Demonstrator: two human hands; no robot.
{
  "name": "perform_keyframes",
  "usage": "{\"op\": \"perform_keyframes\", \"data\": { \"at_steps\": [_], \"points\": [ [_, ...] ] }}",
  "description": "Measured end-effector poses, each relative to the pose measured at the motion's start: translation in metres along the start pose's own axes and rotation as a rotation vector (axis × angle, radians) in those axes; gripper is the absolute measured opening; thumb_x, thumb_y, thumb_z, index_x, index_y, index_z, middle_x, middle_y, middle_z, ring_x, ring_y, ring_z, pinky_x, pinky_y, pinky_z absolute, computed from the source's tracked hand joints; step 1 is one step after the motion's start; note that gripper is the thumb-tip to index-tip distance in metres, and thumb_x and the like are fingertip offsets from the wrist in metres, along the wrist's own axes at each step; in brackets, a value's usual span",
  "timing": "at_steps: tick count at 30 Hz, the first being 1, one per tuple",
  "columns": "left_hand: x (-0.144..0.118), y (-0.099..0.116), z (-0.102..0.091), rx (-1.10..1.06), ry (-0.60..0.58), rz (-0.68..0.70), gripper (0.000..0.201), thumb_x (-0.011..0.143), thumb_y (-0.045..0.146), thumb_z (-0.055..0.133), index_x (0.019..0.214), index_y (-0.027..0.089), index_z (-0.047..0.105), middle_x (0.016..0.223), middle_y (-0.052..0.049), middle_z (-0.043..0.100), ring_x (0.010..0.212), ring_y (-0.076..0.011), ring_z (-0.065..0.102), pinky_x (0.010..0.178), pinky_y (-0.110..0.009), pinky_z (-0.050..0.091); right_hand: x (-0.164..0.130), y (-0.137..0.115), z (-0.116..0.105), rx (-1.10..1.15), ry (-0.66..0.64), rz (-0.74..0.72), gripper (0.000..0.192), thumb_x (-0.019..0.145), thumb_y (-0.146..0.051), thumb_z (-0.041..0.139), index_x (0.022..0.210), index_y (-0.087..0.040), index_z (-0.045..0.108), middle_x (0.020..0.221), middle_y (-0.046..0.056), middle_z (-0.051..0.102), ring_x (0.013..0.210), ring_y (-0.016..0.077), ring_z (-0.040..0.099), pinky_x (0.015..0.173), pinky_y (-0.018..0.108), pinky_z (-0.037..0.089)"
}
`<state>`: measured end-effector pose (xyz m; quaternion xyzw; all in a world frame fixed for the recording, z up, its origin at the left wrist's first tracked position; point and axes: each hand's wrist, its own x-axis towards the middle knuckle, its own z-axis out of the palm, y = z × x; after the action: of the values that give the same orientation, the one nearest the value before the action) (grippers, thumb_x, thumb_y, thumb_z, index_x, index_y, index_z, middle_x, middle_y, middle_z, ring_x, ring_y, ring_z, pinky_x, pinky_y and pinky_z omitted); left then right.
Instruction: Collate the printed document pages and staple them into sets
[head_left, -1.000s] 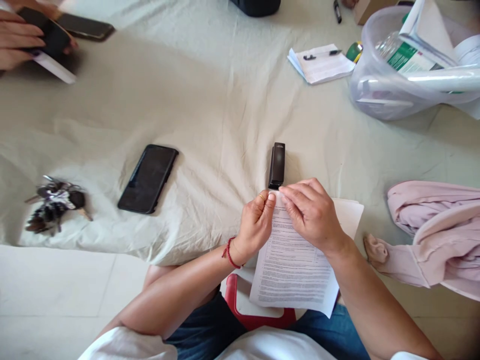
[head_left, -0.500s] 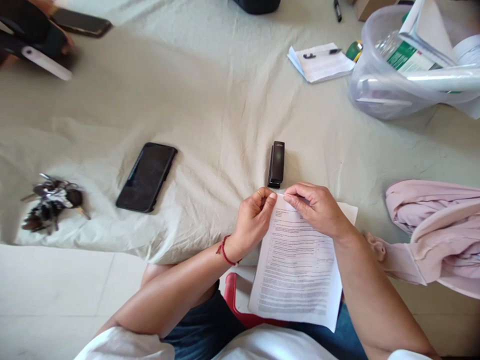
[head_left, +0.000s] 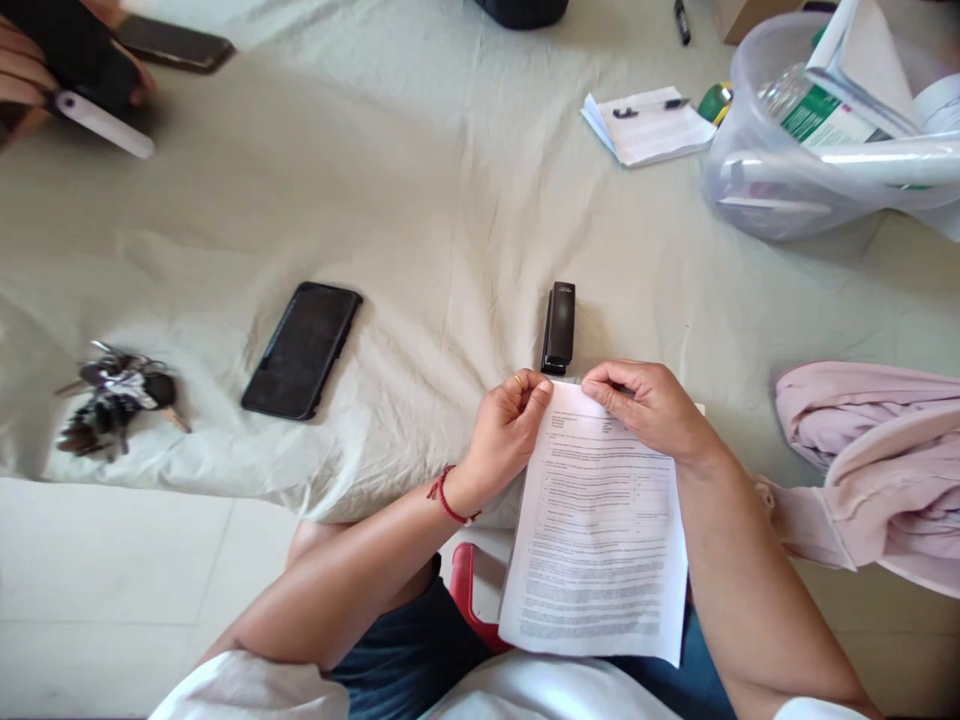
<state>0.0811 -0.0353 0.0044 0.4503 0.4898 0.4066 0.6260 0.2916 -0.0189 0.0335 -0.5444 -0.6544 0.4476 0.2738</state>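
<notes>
Printed paper (head_left: 600, 540) hangs over the table's front edge toward my lap, its top edge pinched by both hands. My left hand (head_left: 510, 425) closes thumb and fingers on the top left corner. Further along the same edge, my right hand (head_left: 649, 410) grips the paper, its fingers closed. Whether there is more than one sheet is hard to make out, though a bit of white shows behind my right wrist. Just beyond the paper's top edge lies a black stapler (head_left: 559, 325) on the cloth, touched by neither hand.
Left of me lie a black phone (head_left: 302, 350) and a bunch of keys (head_left: 120, 395). Pink cloth (head_left: 877, 450) is at right. A clear plastic basket (head_left: 765, 200), a notepad (head_left: 652, 140) and a pen (head_left: 681, 22) are farther back. Another person's hand (head_left: 22, 75) holds a dark object.
My right hand has slid right along the paper's top edge, away from my left hand. Less of the white paper shows behind my right wrist. The whole view has shifted slightly.
</notes>
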Motion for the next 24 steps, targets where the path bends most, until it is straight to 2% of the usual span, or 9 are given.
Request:
{"op": "perform_keyframes", "data": {
  "at_steps": [3, 6, 8, 11, 13, 18, 21, 24],
  "points": [
    [-0.001, 0.001, -0.001, 0.046, -0.073, -0.009, 0.039, 0.104, 0.056, 0.066, 0.09, 0.019, 0.064, 0.073, 0.002, 0.054, 0.064, -0.0119, 0.044, 0.057, -0.026, 0.036, 0.0, 0.003, -0.004, -0.027, 0.086, 0.001, 0.03, 0.101, -0.043, 0.068, 0.081, -0.021, 0.072, 0.078, 0.001, 0.071, 0.075, 0.0164, 0.062, 0.071, 0.03, 0.047],
    [0.001, 0.004, -0.005, 0.115, -0.18, 0.02, 0.044, 0.105, 0.058, 0.063, 0.082, 0.021, 0.06, 0.068, 0.003, 0.05, 0.06, -0.0114, 0.04, 0.055, -0.026, 0.033, -0.001, 0.009, -0.01, 0.005, 0.143, 0.04, 0.03, 0.1, -0.045, 0.07, 0.082, -0.021, 0.073, 0.078, 0.001, 0.069, 0.073, 0.0162, 0.059, 0.069, 0.031, 0.046],
    [0.004, 0.007, -0.009, 0.141, -0.248, 0.019, 0.047, 0.105, 0.059, 0.064, 0.078, 0.021, 0.058, 0.064, 0.003, 0.048, 0.058, -0.0111, 0.038, 0.052, -0.026, 0.03, -0.001, 0.012, -0.014, 0.037, 0.138, 0.056, 0.032, 0.101, -0.047, 0.07, 0.083, -0.021, 0.073, 0.077, 0.0, 0.068, 0.071, 0.0154, 0.056, 0.068, 0.031, 0.044],
    [0.007, 0.01, -0.016, 0.074, -0.359, -0.093, 0.05, 0.103, 0.063, 0.066, 0.077, 0.022, 0.057, 0.057, 0.005, 0.043, 0.052, -0.0099, 0.034, 0.049, -0.027, 0.025, -0.001, 0.013, -0.017, 0.064, 0.106, 0.053, 0.032, 0.101, -0.047, 0.071, 0.082, -0.021, 0.073, 0.077, 0.0, 0.065, 0.07, 0.0143, 0.053, 0.066, 0.03, 0.041],
    [0.008, 0.01, -0.019, 0.029, -0.387, -0.144, 0.05, 0.102, 0.065, 0.069, 0.078, 0.022, 0.059, 0.055, 0.007, 0.041, 0.05, -0.0089, 0.031, 0.048, -0.027, 0.023, 0.0, 0.012, -0.017, 0.069, 0.088, 0.052, 0.033, 0.101, -0.047, 0.071, 0.081, -0.021, 0.072, 0.075, -0.001, 0.064, 0.07, 0.0138, 0.051, 0.066, 0.03, 0.04],
    [0.007, 0.005, -0.016, -0.051, -0.248, -0.096, 0.049, 0.095, 0.066, 0.078, 0.086, 0.019, 0.065, 0.064, 0.006, 0.043, 0.055, -0.0088, 0.033, 0.049, -0.026, 0.024, 0.002, 0.004, -0.011, 0.07, 0.025, 0.072, 0.036, 0.098, -0.049, 0.07, 0.078, -0.02, 0.069, 0.071, -0.002, 0.059, 0.067, 0.0134, 0.05, 0.064, 0.03, 0.039],
    [0.007, 0.001, -0.013, -0.028, -0.164, -0.101, 0.048, 0.093, 0.064, 0.079, 0.085, 0.019, 0.066, 0.064, 0.005, 0.043, 0.056, -0.0089, 0.032, 0.049, -0.025, 0.023, 0.003, 0.001, -0.005, 0.059, 0.012, 0.069, 0.035, 0.099, -0.048, 0.068, 0.078, -0.02, 0.07, 0.073, -0.001, 0.062, 0.07, 0.0142, 0.054, 0.067, 0.03, 0.042],
    [0.006, 0.0, -0.013, 0.012, -0.083, -0.108, 0.046, 0.091, 0.063, 0.079, 0.086, 0.018, 0.068, 0.065, 0.003, 0.049, 0.057, -0.0093, 0.036, 0.049, -0.024, 0.025, 0.003, 0.002, -0.004, 0.031, 0.029, 0.075, 0.034, 0.099, -0.049, 0.068, 0.08, -0.02, 0.072, 0.076, 0.0, 0.066, 0.073, 0.0154, 0.057, 0.07, 0.03, 0.044]
  ]
}}
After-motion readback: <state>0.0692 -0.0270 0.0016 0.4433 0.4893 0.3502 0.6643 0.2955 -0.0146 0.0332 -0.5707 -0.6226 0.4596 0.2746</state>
